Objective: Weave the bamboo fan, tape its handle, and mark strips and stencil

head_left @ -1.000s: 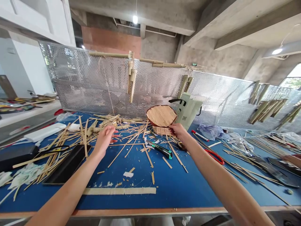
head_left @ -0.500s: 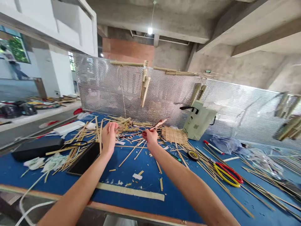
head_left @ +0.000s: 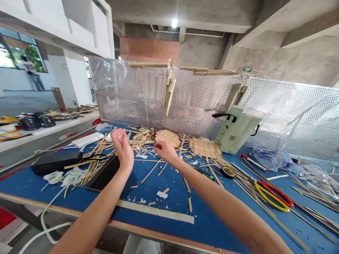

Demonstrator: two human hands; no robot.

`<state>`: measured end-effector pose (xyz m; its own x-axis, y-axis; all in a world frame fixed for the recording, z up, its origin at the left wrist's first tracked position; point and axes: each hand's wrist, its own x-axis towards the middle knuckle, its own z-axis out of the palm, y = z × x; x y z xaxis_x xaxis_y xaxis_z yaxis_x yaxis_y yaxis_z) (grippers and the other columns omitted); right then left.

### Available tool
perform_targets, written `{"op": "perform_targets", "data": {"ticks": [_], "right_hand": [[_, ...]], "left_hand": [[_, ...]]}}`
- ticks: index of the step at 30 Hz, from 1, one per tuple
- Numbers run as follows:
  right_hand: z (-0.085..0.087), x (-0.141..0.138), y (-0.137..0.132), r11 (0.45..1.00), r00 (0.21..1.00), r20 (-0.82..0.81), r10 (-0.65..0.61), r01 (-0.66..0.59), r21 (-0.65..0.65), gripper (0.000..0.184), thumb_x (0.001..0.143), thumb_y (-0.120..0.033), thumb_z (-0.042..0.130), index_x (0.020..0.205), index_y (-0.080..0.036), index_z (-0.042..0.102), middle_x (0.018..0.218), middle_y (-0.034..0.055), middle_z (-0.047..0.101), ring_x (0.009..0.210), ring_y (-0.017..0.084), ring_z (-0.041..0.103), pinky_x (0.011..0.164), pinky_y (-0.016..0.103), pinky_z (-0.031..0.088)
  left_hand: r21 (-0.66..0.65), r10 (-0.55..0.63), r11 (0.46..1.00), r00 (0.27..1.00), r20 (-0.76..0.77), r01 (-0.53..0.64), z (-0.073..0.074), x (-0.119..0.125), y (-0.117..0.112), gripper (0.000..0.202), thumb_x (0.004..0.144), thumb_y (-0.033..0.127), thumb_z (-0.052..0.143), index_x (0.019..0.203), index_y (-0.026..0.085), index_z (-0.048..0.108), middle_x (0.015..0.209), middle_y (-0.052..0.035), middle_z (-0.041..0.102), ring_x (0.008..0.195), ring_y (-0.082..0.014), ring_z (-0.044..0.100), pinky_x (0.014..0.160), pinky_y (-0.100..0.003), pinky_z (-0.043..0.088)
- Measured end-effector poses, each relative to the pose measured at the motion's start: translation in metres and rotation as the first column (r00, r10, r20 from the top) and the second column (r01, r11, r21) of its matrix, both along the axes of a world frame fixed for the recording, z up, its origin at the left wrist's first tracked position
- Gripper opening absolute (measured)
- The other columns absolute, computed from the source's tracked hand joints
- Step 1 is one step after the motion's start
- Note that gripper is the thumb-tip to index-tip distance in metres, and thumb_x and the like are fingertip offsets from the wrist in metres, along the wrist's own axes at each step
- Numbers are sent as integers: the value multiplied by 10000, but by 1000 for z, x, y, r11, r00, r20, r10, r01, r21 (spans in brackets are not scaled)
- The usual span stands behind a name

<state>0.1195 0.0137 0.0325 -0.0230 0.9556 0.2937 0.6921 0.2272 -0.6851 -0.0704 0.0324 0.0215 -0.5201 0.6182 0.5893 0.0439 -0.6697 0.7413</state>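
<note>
My left hand [head_left: 122, 150] is raised above the worktable with its fingers stretched out, holding nothing I can see. To its right, my right hand [head_left: 165, 151] has its fingers drawn together in a pinch, and what is between them is too small or hidden to make out. Just behind the right hand is a rounded woven bamboo piece [head_left: 167, 137] with a dark edge; whether the fingertips touch it I cannot tell. Beyond and between the hands lie cut bamboo sections [head_left: 143, 135] and loose strips. A flat woven bamboo mat [head_left: 204, 148] lies farther right.
A dark tablet-like panel [head_left: 104, 173] and a black case [head_left: 56, 162] lie left. To the right are black tape [head_left: 228, 171], red-and-yellow-handled scissors [head_left: 274, 195], a marker [head_left: 254, 162] and a green paper bag [head_left: 237, 132]. A perforated metal screen [head_left: 119, 95] stands behind.
The rounded woven piece, seen edge-on at my right hand before, now shows its face behind that hand. My left hand has opened its fingers. The view has shifted slightly.
</note>
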Motion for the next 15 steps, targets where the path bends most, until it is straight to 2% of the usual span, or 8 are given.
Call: {"op": "perform_targets", "data": {"ticks": [5,8,12,14,15], "right_hand": [[6,47,-36,999,978,203,-42,42,5,112,850,-164,803,770,-241,792,836,52,817,887,252,747,811,291,536],[9,69,-60,999,964,262,-40,41,1,126,856,-150,798,765,-237,795,875,66,832,898,265,755,825,308,531],[11,97,-99,999,966,258,-22,30,-26,128,932,-182,733,865,-248,820,950,54,848,920,262,765,851,336,531],[11,108,-122,1000,973,230,-5,3,9,137,958,-210,716,874,-255,813,864,24,832,815,230,756,794,330,534],[12,113,-133,998,980,198,-4,-8,61,142,968,-221,711,872,-257,808,792,5,812,728,204,736,744,321,533]], "left_hand": [[-78,-114,991,993,-8,113,-3,2,4,160,951,401,594,1024,258,592,1026,-45,698,996,-225,720,966,-372,582],[-90,-166,983,985,-42,162,4,6,-2,121,918,369,616,937,250,625,893,-18,672,823,-196,685,828,-334,580],[-92,-230,972,960,-162,218,18,17,-37,197,946,432,644,858,257,671,802,-1,669,697,-171,629,741,-320,574],[-35,-267,962,898,-350,272,15,18,-62,274,940,519,677,845,264,711,796,-14,680,716,-194,670,750,-366,610],[-78,-323,944,846,-424,322,10,15,-74,300,901,565,712,831,274,727,802,-24,695,767,-227,709,794,-418,638]]}}
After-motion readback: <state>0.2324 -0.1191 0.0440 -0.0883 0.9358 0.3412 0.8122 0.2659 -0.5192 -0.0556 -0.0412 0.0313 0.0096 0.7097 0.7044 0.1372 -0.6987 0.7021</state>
